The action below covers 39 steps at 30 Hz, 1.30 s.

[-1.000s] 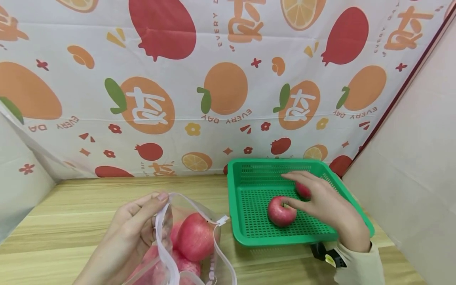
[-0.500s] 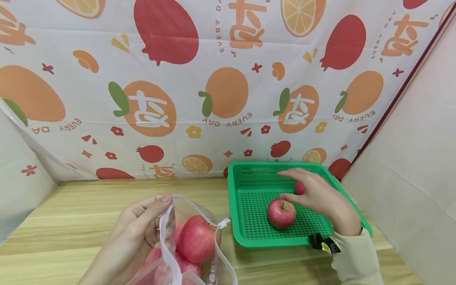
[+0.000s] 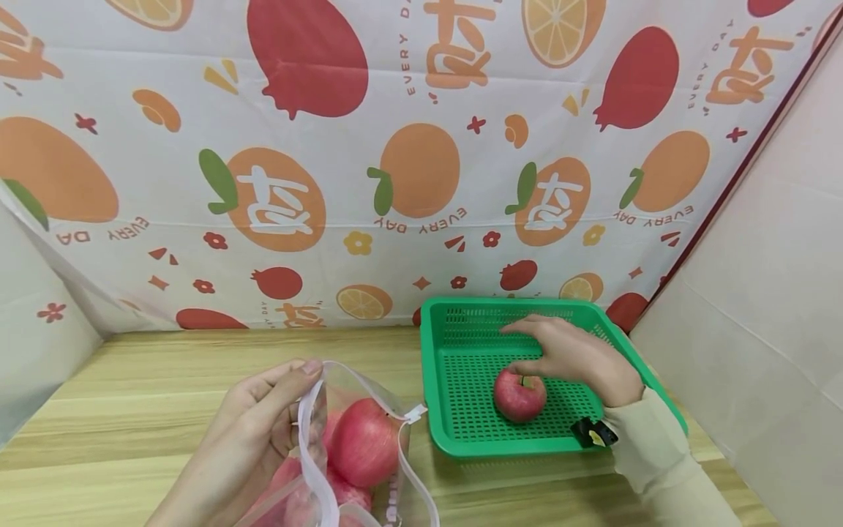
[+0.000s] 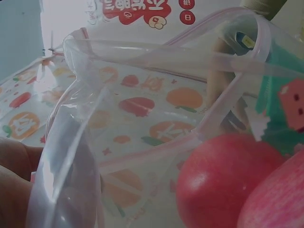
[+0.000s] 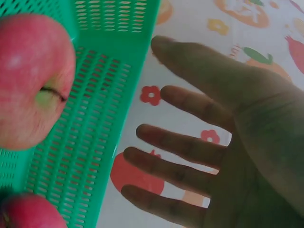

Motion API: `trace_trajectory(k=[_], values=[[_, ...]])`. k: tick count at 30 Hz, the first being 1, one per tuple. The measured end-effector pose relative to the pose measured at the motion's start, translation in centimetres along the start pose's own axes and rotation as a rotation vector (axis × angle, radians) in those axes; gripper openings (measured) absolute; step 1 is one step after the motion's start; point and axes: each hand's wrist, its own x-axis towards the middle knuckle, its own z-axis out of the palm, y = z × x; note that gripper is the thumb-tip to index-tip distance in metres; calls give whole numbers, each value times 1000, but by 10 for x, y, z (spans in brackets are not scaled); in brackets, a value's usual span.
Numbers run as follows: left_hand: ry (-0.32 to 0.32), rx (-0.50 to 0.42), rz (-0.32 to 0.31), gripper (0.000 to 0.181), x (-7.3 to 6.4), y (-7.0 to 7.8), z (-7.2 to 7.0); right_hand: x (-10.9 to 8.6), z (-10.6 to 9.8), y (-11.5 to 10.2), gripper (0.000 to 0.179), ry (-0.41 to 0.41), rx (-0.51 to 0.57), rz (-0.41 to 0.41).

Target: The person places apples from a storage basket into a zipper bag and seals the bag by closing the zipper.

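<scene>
My left hand (image 3: 253, 424) pinches the white zip edge of a clear plastic bag (image 3: 315, 468), keeping its mouth spread. Inside the bag are several red apples (image 3: 366, 442), the top one close under the opening. My right hand (image 3: 573, 357) hovers over the green basket (image 3: 435, 432), its fingers spread and holding nothing. Below its thumb, one red apple (image 3: 519, 399) sits on the basket floor. A second apple (image 5: 33, 211) shows in the right wrist view; in the head view the right hand hides it.
The basket stands on a wood-grain table (image 3: 151, 402), just right of the bag. A fruit-print cloth (image 3: 342, 183) hangs as a wall behind. A pale side wall (image 3: 757, 293) rises at the right.
My right hand has moved left over the basket, covering the rear apple from the head view. My left hand and the bag have barely shifted.
</scene>
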Motion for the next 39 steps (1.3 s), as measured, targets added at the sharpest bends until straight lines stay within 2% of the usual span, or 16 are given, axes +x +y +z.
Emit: trace_trajectory(k=[16, 23, 30, 35, 39], values=[[47, 26, -2, 31, -1, 0, 1, 18, 3, -3, 59, -168, -56, 33], [56, 35, 10, 30, 0, -1, 3, 25, 8, -4, 64, -237, -85, 94], [40, 29, -12, 31, 1, 0, 4, 33, 22, -3, 69, -318, -72, 112], [53, 23, -7, 29, 0, 0, 4, 34, 28, -5, 73, -366, -64, 185], [69, 28, -9, 29, 0, 0, 5, 34, 30, -7, 70, -378, -77, 212]])
